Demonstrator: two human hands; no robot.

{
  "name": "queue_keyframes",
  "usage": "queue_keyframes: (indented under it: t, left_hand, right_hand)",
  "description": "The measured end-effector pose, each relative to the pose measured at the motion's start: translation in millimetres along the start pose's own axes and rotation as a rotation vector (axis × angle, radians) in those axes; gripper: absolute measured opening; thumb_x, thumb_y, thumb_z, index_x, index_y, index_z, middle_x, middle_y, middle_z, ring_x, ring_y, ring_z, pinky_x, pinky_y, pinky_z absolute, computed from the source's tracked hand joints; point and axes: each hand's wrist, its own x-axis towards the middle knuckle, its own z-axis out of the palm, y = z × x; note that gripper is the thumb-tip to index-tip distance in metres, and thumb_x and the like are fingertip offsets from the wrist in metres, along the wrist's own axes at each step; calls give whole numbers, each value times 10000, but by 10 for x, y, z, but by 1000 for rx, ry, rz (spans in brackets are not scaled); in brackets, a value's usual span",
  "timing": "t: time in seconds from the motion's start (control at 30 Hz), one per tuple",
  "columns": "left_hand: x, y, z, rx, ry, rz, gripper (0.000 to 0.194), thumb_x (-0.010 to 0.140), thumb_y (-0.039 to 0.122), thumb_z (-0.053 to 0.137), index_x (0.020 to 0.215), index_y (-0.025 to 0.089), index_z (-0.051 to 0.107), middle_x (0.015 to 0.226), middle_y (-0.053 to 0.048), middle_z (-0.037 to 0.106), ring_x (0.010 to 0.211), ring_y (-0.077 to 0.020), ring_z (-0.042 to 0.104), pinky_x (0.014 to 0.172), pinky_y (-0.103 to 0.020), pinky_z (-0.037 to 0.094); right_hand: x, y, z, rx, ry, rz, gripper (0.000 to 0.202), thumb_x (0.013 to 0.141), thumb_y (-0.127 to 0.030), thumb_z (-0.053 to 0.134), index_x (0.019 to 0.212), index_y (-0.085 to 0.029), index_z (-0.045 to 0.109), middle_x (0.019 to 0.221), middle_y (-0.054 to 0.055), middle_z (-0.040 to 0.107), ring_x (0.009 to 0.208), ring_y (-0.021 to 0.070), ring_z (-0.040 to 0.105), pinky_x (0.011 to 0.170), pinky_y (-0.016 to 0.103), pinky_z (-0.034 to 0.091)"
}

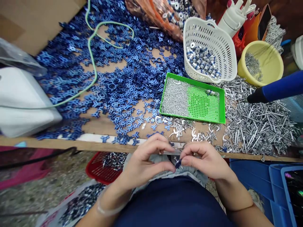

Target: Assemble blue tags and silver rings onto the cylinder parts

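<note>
My right hand (pixel 204 159) pinches a small dark blue part (pixel 178 163) between thumb and fingertips, just off the table's front edge. Thin silvery bits stick out of that part; its exact form is partly hidden by the fingers. To its left, my left hand (pixel 151 159) curves with thumb and forefinger apart, and nothing shows between them. Beyond the hands lie small curved silver metal pieces (pixel 178 126) and many blue three-armed pieces (pixel 120 107). A green tray (pixel 193 119) of tiny silver pins stands behind the curved pieces.
A white basket (pixel 226 53) holds blue-and-silver cylinders. Right of it are a yellow bowl (pixel 274 56), heaped metal rods (pixel 255 126) and a blue pen-shaped tool (pixel 279 88) hanging in from the right. A pale green cord (pixel 91 60) crosses the blue pieces. Below the edge sits a red basket (pixel 94 167).
</note>
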Motion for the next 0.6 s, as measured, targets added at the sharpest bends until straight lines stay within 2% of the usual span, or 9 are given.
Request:
queue_keyframes:
  t: [0.07,0.13,0.2,0.27,0.33,0.4,0.5,0.6]
  left_hand:
    - [-10,6,-31,113,-108,72,330,681,271,742,1001,283,660,843,-35,608,772,-163,573,668,-260,489]
    - [-26,14,-39,203,-162,153,342,702,211,725,1015,330,657,837,-17,621,788,-159,562,704,-268,475]
    - [-45,12,-37,247,-93,185,331,694,162,726,966,344,672,771,9,626,760,-150,551,703,-272,460]
    - [-63,-3,-40,268,-3,163,311,681,151,735,921,343,683,722,23,621,736,-150,545,690,-279,451]
    - [-76,-25,-49,258,43,129,285,678,161,739,894,340,690,701,26,613,709,-151,546,674,-289,448]
    - [-82,-44,-61,219,68,97,248,669,175,749,857,328,698,686,27,600,681,-149,544,653,-291,446]
    - [-84,-57,-74,163,123,49,201,656,183,759,800,313,708,682,23,575,668,-145,538,616,-279,443]
    - [-84,-66,-75,117,149,8,166,649,205,766,771,305,715,689,12,553,672,-146,530,594,-271,441]
  right_hand:
    - [-7,-15,-24,-23,-87,-1,123,763,-269,642,696,-168,665,606,-20,576,559,84,489,523,209,387]
    - [12,6,-20,27,-128,16,134,760,-283,648,697,-167,669,594,-23,577,544,80,482,510,204,385]
    - [61,61,-9,110,-108,29,149,758,-310,649,732,-165,673,608,-15,602,538,84,499,495,203,398]
    - [137,130,-5,75,24,-19,154,781,-318,625,789,-170,669,670,1,630,583,102,535,528,221,431]
    - [227,192,-12,-186,212,-148,129,821,-280,582,842,-183,664,764,25,636,703,135,553,634,273,458]
    - [314,234,-20,-589,313,-274,131,847,-227,542,878,-193,665,839,52,614,809,177,515,724,331,439]
    - [412,262,-21,-1014,263,-324,158,857,-214,514,896,-185,664,863,83,572,821,216,446,717,361,414]
    - [456,285,-20,-1097,262,-322,167,868,-213,492,861,-178,655,849,79,551,806,212,430,710,344,408]
